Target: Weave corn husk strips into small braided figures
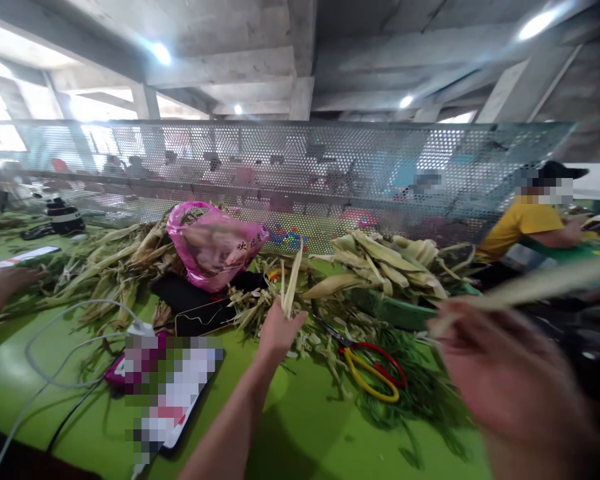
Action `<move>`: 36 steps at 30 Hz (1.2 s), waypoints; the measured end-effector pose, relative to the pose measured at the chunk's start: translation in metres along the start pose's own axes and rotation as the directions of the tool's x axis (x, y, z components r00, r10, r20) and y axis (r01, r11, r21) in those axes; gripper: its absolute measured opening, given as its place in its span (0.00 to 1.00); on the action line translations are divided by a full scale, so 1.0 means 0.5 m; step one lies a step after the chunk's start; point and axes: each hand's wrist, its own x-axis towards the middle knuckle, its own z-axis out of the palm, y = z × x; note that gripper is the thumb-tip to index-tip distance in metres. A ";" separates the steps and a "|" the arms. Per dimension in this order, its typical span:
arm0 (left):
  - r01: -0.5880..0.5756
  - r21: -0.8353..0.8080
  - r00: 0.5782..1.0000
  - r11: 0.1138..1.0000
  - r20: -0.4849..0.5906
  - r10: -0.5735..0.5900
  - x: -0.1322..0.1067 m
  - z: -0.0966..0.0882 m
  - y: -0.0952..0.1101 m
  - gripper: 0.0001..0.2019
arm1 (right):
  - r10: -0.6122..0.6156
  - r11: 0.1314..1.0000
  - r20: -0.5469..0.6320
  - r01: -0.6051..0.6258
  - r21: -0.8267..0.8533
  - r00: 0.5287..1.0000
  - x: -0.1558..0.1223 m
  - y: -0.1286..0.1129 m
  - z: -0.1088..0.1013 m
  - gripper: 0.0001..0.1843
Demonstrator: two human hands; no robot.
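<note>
Corn-husk strips (293,280) are standing at centre, the left hand (279,331) clasping their lower ends; near right, the right hand (505,373) is pinching a blurred strip (543,283). Probably light and easily torn, they are needing gentle base grip.

Handwork workshop, concrete industrial hall

Overhead: raw concrete ceiling (380,57) with heavy beams, bright lights (161,53) spaced across it. Perforated metal screen (300,163) spans mid-frame; shapes behind it too blurred to ID. Long green worktop (300,427) below, heaped with dried husks (390,263) left and right of center, scissors (375,380) lower right. Shared space: co-worker in yellow top (523,223) at right, another person's hand (15,281) at far left. Reads as workshop, not home.
</note>
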 end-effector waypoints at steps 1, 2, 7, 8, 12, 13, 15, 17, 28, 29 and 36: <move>-0.041 -0.067 0.999 0.997 -0.015 0.040 -0.001 -0.001 0.004 0.17 | 0.086 0.995 0.036 -0.087 0.052 0.996 -0.006 0.024 0.031 0.13; -0.071 -0.131 0.997 0.989 -0.031 0.068 -0.002 -0.003 0.007 0.16 | 0.179 0.982 0.103 -0.184 0.039 0.978 -0.014 0.050 0.061 0.14; 0.038 -0.363 0.996 0.931 0.086 -0.007 -0.018 -0.013 0.027 0.20 | 0.351 0.936 0.287 -0.326 -0.134 0.891 -0.059 0.153 0.144 0.17; 0.089 -0.421 0.987 0.903 0.157 -0.024 -0.024 -0.013 0.034 0.20 | 0.354 0.935 0.304 -0.322 -0.150 0.884 -0.065 0.164 0.148 0.18; 0.281 -0.623 0.920 0.730 0.391 -0.021 -0.051 -0.006 0.062 0.21 | 0.328 0.942 0.366 -0.272 -0.197 0.871 -0.072 0.183 0.150 0.17; 0.323 -0.643 0.901 0.694 0.433 -0.018 -0.057 -0.003 0.066 0.20 | 0.316 0.944 0.375 -0.248 -0.218 0.872 -0.072 0.185 0.150 0.17; 0.379 -0.653 0.865 0.656 0.501 -0.001 -0.065 0.004 0.070 0.20 | 0.297 0.944 0.384 -0.208 -0.257 0.874 -0.073 0.186 0.152 0.16; 0.396 -0.654 0.844 0.644 0.536 0.025 -0.068 0.012 0.069 0.19 | 0.294 0.941 0.386 -0.194 -0.276 0.875 -0.074 0.187 0.154 0.15; 0.377 -0.801 0.909 0.465 0.417 -0.019 -0.049 -0.002 0.068 0.13 | 0.328 0.923 0.486 -0.166 -0.347 0.810 -0.089 0.204 0.137 0.15; 0.374 -0.805 0.913 0.460 0.406 -0.030 -0.047 -0.003 0.067 0.13 | 0.341 0.922 0.503 -0.179 -0.342 0.794 -0.091 0.206 0.137 0.15; 0.385 -0.828 0.907 0.408 0.422 0.001 -0.049 0.002 0.065 0.14 | 0.378 0.924 0.543 -0.273 -0.268 0.749 -0.104 0.211 0.149 0.13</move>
